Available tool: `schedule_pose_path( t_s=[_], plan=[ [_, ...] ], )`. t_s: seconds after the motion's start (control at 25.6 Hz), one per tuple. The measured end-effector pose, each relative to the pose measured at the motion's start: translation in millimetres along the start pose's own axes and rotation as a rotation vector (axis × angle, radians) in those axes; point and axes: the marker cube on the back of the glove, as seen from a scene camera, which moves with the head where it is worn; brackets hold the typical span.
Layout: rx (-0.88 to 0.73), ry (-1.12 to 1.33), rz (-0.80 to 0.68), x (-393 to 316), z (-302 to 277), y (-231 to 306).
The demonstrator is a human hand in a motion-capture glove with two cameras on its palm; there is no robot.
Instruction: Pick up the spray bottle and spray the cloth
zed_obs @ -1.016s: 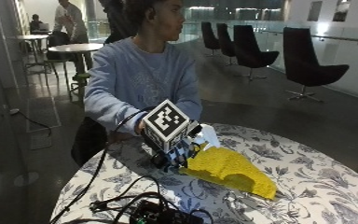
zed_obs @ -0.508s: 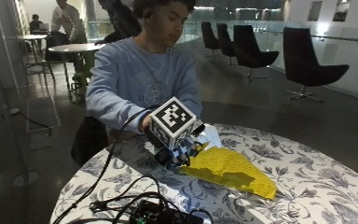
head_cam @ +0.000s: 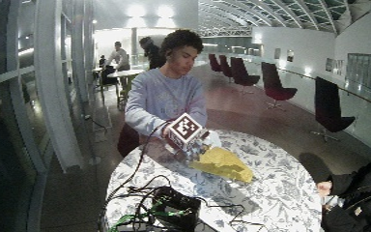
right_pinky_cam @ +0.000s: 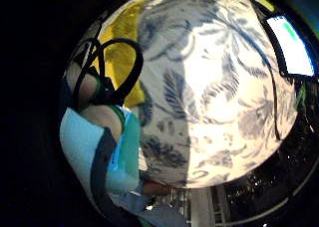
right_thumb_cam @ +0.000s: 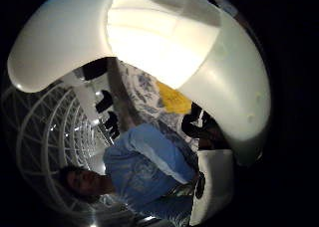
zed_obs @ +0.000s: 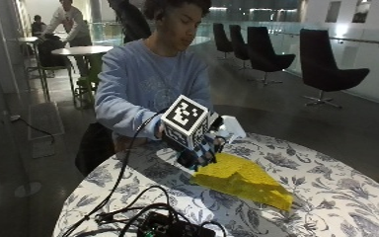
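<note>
We see a person in a light blue sweatshirt seated at a round desk (zed_obs: 347, 197) covered with a blue-and-white floral cloth. Going from left to right in the outside view: cables trail across the near left of the desk toward a dark box (zed_obs: 170, 228) at the front edge. Just right of that, the gloved right hand (zed_obs: 193, 148) hovers low over the desk with the white spray bottle (zed_obs: 227, 129) in it, the bottle's head poking out on the hand's right side. Compared with half a second ago, the hand sits about where it was, beside the yellow cloth, and the person's head has tipped further down toward it. In the thumb-side palm view the white bottle fills most of the picture, pressed close to the palm, so we judge that the fingers are curled round it, though the outside view hides the fingers themselves. Immediately right of the hand lies the yellow cloth (zed_obs: 242, 178), crumpled in a wedge on the desk, its near corner almost under the bottle. The little-finger palm view shows the same yellow cloth beside the hand on the floral surface. We judge the pickup done and the nozzle roughly aimed at the cloth, so squeezing the trigger is what remains
</note>
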Motion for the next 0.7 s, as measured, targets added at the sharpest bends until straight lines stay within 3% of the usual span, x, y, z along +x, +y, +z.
schedule_pose_path(
  t_s=[0.2,0.39,0.7],
  plan=[
    [0.181,-0.261,-0.268,-54,5,-20],
    [0.211,-0.452,-0.467,-123,29,-43],
    [0.098,-0.574,-0.536,-190,104,-91]
  ],
)
